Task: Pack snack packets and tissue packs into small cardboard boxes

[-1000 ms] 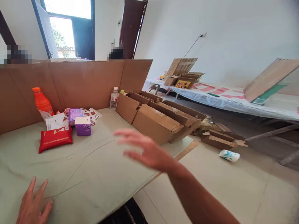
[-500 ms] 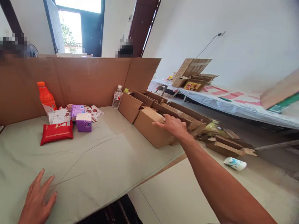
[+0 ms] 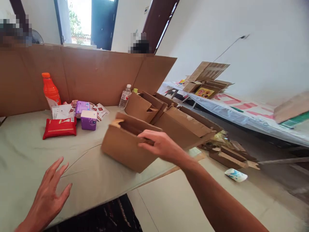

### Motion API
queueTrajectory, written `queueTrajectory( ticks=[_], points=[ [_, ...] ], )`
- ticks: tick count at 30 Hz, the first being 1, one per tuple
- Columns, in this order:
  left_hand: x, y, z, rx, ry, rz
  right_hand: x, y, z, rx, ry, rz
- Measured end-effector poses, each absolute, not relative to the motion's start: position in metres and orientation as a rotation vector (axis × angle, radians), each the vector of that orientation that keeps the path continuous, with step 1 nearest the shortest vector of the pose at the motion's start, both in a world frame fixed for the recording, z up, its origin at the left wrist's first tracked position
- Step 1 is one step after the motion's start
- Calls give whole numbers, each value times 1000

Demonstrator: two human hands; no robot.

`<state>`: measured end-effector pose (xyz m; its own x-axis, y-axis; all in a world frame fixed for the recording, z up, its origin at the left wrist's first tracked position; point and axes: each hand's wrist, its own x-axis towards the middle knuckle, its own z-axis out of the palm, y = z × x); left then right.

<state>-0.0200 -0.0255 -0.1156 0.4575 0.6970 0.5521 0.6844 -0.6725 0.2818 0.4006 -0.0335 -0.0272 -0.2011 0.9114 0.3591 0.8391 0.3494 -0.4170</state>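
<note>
A small open cardboard box (image 3: 125, 148) stands tilted at the right side of the cloth-covered table (image 3: 87, 164). My right hand (image 3: 154, 143) grips its right rim, with fingers and thumb closed over the edge. Fingers apart and holding nothing, my left hand (image 3: 53, 187) hovers over the table's near left. Behind the gripped box are more open cardboard boxes (image 3: 183, 125), set close together along the right edge. What lies inside the gripped box is hidden.
At the back left are an orange bottle (image 3: 51, 88), a red packet (image 3: 60, 127), purple tissue packs (image 3: 88, 120) and white papers (image 3: 63, 112). A water bottle (image 3: 125, 97) stands before the cardboard screen (image 3: 96, 74). On the floor lie a white roll (image 3: 236, 175) and a flattened carton (image 3: 229, 158).
My right hand has drawn one cardboard box left and nearer, away from the row. My left hand has moved slightly right and up, and the view has shifted a little.
</note>
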Motion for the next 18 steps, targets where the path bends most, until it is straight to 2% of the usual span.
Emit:
queueTrajectory(
  ticks=[3, 6, 8, 13, 15, 18],
  points=[
    [-4, -38, -89, 2621, 1173, 1112, 330, -47, -29, -1238, -2441, 50],
    [1, -46, -71, 2541, 1073, 1128, 286, -61, -31, -1014, -2625, 96],
    [-1, -48, -67, 2516, 1000, 1119, 279, -65, -26, -946, -2652, 264],
    [-2, -46, -64, 2616, 862, 1116, 292, -35, 0, -882, -2554, 984],
    [0, -40, -58, 2680, 783, 1070, 287, -15, 8, -914, -2566, 1091],
    [3, -26, -42, 2777, 583, 860, 262, 8, 13, -1119, -2849, 982]
  ],
)
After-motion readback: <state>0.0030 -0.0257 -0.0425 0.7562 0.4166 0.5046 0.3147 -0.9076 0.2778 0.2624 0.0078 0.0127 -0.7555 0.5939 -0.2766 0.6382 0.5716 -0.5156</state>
